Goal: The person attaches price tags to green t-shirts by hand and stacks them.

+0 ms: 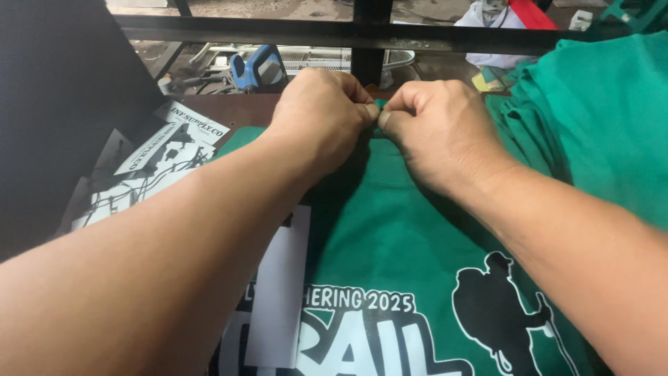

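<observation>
left hand: fingers curled, pinching the far edge of the green printed shirt
right hand: pinching the same edge, knuckles almost touching the left
white sheet: lying on the shirt
green stack: at right
printed sheets: at left on the bench

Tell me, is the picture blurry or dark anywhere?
Head view: both hands, left hand and right hand, look sharp on the green shirt; the near forearms look stretched, a shadow lies under the arms, and the far-left corner is very dark.
</observation>
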